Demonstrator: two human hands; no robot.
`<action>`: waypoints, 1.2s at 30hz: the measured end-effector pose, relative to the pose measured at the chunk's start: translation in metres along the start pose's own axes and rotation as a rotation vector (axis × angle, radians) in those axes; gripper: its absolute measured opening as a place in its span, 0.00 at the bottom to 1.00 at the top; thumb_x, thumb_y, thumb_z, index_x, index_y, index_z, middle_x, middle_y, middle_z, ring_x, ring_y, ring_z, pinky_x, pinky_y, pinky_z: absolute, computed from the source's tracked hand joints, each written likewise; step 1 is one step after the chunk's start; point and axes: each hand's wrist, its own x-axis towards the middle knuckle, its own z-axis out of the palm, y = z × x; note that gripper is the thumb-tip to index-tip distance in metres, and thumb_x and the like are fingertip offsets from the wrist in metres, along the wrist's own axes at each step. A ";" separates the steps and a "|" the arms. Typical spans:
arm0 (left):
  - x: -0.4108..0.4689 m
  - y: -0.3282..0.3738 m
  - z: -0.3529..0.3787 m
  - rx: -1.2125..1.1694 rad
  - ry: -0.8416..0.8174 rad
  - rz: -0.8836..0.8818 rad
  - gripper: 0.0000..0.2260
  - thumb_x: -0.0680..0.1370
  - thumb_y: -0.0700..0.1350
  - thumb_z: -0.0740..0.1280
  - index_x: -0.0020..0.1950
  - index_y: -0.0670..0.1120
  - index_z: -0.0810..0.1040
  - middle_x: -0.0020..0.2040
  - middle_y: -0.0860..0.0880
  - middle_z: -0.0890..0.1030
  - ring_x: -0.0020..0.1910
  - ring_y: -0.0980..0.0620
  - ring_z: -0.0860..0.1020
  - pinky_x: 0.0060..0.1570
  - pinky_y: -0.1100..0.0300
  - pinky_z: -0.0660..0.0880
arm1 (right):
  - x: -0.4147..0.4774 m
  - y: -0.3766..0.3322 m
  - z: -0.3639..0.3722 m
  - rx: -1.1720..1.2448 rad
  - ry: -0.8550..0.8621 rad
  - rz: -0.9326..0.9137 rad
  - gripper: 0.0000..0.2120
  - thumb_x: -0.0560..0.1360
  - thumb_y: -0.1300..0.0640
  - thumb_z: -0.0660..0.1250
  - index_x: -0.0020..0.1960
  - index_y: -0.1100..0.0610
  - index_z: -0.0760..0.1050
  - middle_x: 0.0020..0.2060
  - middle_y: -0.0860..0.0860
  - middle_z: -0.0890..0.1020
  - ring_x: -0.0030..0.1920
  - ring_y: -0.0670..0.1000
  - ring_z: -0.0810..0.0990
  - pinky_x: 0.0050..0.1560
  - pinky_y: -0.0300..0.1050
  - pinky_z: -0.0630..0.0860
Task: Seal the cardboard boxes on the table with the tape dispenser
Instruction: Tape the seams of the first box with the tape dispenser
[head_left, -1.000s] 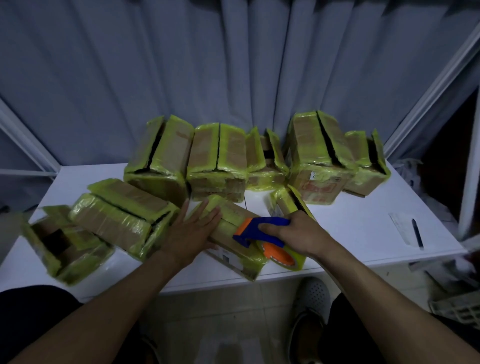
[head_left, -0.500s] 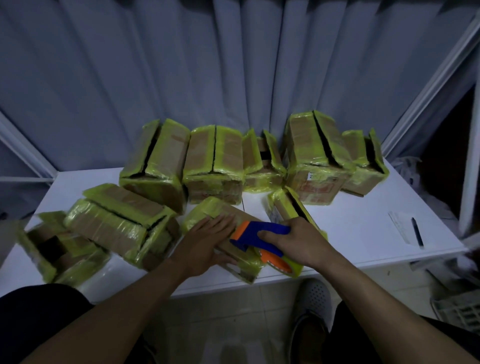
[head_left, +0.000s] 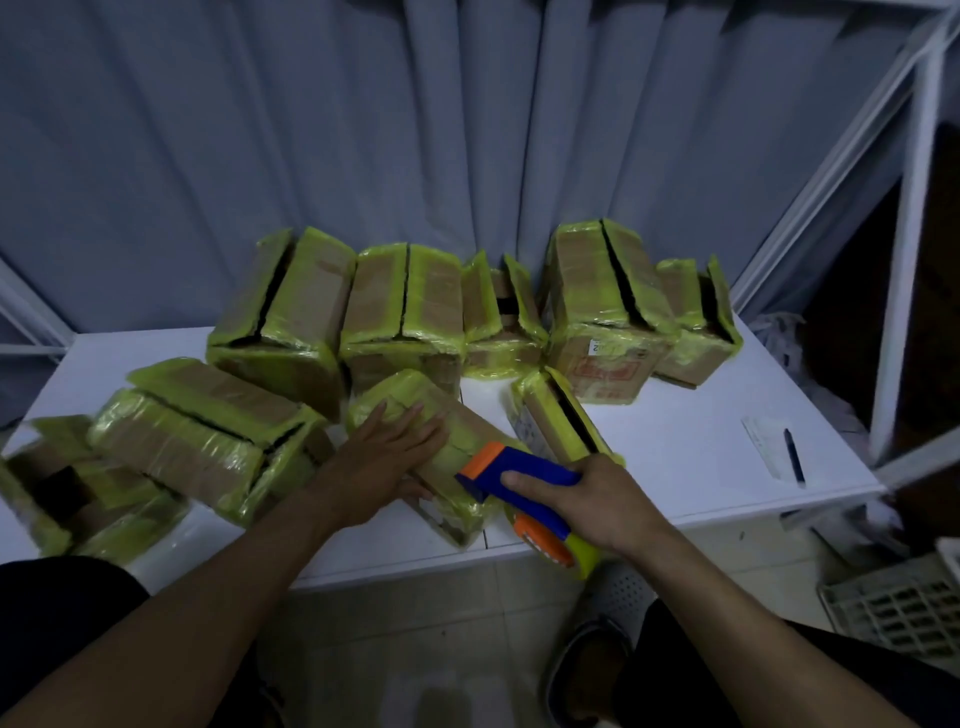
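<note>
Head view: left hand lay flat on the box, fingers straight. Right hand gripped the tape dispenser at the box's near end; long axis ran away-left.

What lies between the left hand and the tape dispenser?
Head view: only a short stretch of the box, its yellow-taped top, lies between the left hand and the orange end of the dispenser.

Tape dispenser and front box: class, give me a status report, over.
Left hand flat on box. Right hand grips dispenser at box's near end. Small box close on the right, not blocking.
</note>
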 end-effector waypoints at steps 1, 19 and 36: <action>0.000 -0.001 -0.004 -0.027 -0.048 0.008 0.34 0.79 0.68 0.49 0.80 0.57 0.41 0.80 0.58 0.40 0.78 0.54 0.34 0.77 0.47 0.36 | 0.002 -0.001 0.003 -0.015 0.013 0.007 0.32 0.65 0.29 0.75 0.40 0.60 0.84 0.30 0.51 0.84 0.30 0.46 0.83 0.32 0.39 0.73; 0.002 0.040 0.016 -0.217 0.127 -0.102 0.43 0.69 0.80 0.55 0.80 0.63 0.51 0.80 0.60 0.49 0.80 0.56 0.41 0.76 0.40 0.37 | -0.004 0.000 -0.003 -0.293 -0.007 -0.047 0.29 0.72 0.28 0.68 0.39 0.56 0.77 0.30 0.49 0.79 0.28 0.45 0.78 0.31 0.40 0.70; 0.003 0.064 0.016 -0.002 0.156 -0.098 0.36 0.75 0.74 0.52 0.80 0.62 0.51 0.81 0.47 0.55 0.79 0.36 0.51 0.71 0.27 0.47 | -0.014 0.059 -0.018 -0.115 -0.153 0.063 0.23 0.74 0.34 0.71 0.36 0.53 0.75 0.22 0.44 0.78 0.24 0.40 0.76 0.30 0.34 0.68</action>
